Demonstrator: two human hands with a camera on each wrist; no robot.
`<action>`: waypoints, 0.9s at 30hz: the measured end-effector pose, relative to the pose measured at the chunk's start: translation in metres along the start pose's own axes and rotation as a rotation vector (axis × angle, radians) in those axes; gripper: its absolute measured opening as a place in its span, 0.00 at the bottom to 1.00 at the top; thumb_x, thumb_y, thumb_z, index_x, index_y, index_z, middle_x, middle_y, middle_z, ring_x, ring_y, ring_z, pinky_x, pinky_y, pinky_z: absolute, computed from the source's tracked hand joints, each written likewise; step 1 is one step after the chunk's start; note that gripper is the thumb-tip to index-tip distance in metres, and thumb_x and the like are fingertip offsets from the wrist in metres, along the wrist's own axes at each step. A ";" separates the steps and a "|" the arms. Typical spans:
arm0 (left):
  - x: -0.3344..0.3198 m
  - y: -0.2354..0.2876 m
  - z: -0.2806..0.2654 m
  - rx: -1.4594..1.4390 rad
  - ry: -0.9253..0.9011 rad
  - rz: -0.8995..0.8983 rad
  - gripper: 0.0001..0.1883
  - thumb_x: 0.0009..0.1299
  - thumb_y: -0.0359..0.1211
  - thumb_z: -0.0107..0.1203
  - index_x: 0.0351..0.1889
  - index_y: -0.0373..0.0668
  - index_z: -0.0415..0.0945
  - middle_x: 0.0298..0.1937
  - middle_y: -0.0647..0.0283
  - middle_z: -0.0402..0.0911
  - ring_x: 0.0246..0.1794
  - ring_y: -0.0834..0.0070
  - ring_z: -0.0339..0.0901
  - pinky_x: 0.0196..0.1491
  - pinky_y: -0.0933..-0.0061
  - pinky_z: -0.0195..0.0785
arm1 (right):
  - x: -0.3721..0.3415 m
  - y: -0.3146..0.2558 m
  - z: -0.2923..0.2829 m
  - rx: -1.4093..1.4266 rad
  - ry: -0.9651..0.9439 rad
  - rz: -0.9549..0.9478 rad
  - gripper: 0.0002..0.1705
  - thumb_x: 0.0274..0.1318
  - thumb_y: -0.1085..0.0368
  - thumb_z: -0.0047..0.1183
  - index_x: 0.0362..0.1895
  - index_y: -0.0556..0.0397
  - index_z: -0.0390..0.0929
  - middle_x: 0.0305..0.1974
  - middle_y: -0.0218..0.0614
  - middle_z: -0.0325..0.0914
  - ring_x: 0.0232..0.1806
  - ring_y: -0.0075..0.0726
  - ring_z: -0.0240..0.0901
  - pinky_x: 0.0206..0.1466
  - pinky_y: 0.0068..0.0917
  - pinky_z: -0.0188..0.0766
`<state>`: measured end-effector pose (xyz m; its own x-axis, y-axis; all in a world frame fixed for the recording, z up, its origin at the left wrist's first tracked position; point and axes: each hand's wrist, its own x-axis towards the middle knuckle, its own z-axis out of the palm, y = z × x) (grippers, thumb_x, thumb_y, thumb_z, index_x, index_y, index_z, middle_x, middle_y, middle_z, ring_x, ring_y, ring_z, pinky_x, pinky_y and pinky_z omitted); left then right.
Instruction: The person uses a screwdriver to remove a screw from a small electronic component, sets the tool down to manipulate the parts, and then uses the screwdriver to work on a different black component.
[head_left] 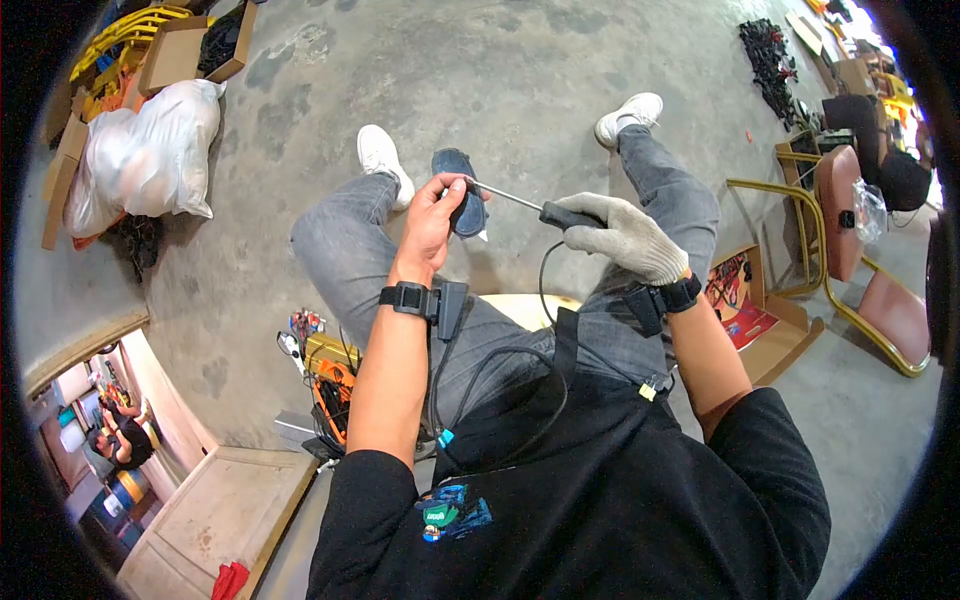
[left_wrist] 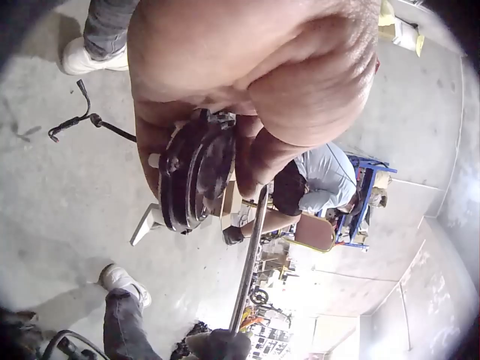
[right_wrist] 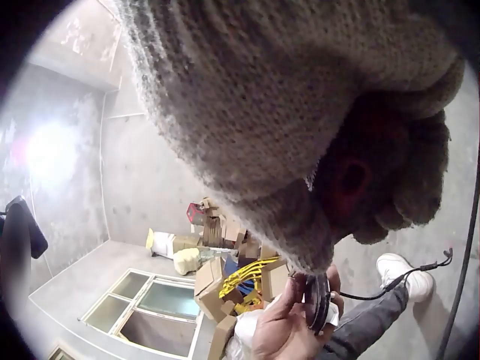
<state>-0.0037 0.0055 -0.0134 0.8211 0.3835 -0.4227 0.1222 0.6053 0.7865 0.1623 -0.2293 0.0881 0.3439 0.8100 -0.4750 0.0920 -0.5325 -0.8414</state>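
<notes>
A black round, ridged part (left_wrist: 196, 176) is held between the thumb and fingers of my bare left hand (head_left: 430, 225). From it runs a short dark cable (left_wrist: 114, 130) with a split end, seen in the left wrist view. My right hand (head_left: 630, 235), in a knitted grey-white glove, grips the black handle of a screwdriver (head_left: 512, 196). Its long metal shaft points left, with the tip close beside the left thumb and the part. The glove covers most of the handle in the right wrist view. Just past the left fingers, a dark blue piece (head_left: 455, 163) shows in the head view.
A stuffed white bag (head_left: 150, 150) and cardboard boxes stand at upper left. To the right are a gold-framed chair (head_left: 838, 215) and an open carton (head_left: 790, 345). Orange tools (head_left: 332, 390) lie by the left leg. Black cables cross the lap. Another person (left_wrist: 326, 180) bends over behind.
</notes>
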 end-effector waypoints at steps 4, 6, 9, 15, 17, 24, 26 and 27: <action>0.001 -0.001 -0.002 -0.011 0.005 -0.026 0.06 0.81 0.34 0.51 0.47 0.43 0.77 0.44 0.54 0.87 0.44 0.70 0.85 0.48 0.69 0.78 | 0.000 0.001 0.000 -0.018 0.003 -0.019 0.28 0.58 0.58 0.61 0.62 0.52 0.79 0.44 0.35 0.83 0.40 0.25 0.74 0.43 0.24 0.72; 0.001 -0.002 0.000 -0.003 0.010 -0.011 0.06 0.81 0.34 0.51 0.47 0.43 0.77 0.44 0.54 0.87 0.43 0.70 0.85 0.48 0.69 0.78 | -0.002 -0.001 0.001 0.038 0.039 -0.065 0.27 0.58 0.58 0.61 0.62 0.52 0.79 0.43 0.34 0.83 0.39 0.25 0.74 0.43 0.24 0.72; 0.001 -0.001 0.001 0.011 0.016 -0.006 0.06 0.81 0.33 0.52 0.47 0.43 0.77 0.43 0.54 0.87 0.44 0.71 0.85 0.48 0.70 0.78 | -0.001 -0.001 -0.002 0.036 0.008 -0.016 0.28 0.58 0.58 0.62 0.62 0.52 0.79 0.43 0.34 0.83 0.39 0.24 0.74 0.43 0.24 0.72; 0.001 -0.001 0.002 0.006 0.017 -0.007 0.06 0.80 0.32 0.52 0.46 0.42 0.78 0.42 0.55 0.87 0.42 0.71 0.85 0.46 0.70 0.79 | -0.001 -0.007 0.000 0.059 0.009 0.022 0.27 0.56 0.64 0.60 0.60 0.60 0.79 0.40 0.31 0.81 0.40 0.22 0.73 0.47 0.23 0.70; 0.001 -0.001 0.003 -0.005 0.029 0.004 0.06 0.80 0.32 0.53 0.44 0.41 0.78 0.40 0.56 0.87 0.39 0.72 0.85 0.43 0.70 0.80 | -0.002 -0.009 -0.001 0.062 0.004 0.027 0.27 0.56 0.64 0.60 0.60 0.59 0.79 0.40 0.31 0.81 0.40 0.22 0.72 0.47 0.23 0.70; 0.001 -0.002 0.001 0.066 0.012 -0.018 0.06 0.80 0.33 0.53 0.47 0.42 0.77 0.43 0.55 0.87 0.45 0.70 0.85 0.50 0.70 0.77 | -0.003 -0.009 -0.001 0.012 0.019 -0.024 0.27 0.55 0.64 0.60 0.60 0.59 0.79 0.38 0.30 0.81 0.39 0.22 0.72 0.45 0.23 0.70; 0.001 -0.002 0.002 0.091 0.027 -0.011 0.06 0.80 0.33 0.53 0.48 0.41 0.77 0.43 0.55 0.87 0.45 0.70 0.85 0.50 0.69 0.78 | -0.001 -0.005 -0.003 0.010 0.012 -0.027 0.27 0.55 0.65 0.60 0.60 0.59 0.79 0.39 0.30 0.81 0.39 0.22 0.72 0.46 0.23 0.70; 0.000 -0.001 0.003 0.115 0.036 -0.012 0.06 0.79 0.32 0.54 0.48 0.41 0.77 0.42 0.56 0.87 0.44 0.70 0.85 0.50 0.68 0.78 | -0.001 -0.003 -0.003 0.007 0.005 -0.030 0.27 0.55 0.65 0.60 0.60 0.59 0.79 0.40 0.31 0.81 0.39 0.22 0.73 0.46 0.23 0.71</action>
<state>-0.0022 0.0029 -0.0129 0.7988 0.4026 -0.4469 0.1970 0.5270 0.8268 0.1650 -0.2291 0.0917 0.3457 0.8242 -0.4486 0.0957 -0.5065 -0.8569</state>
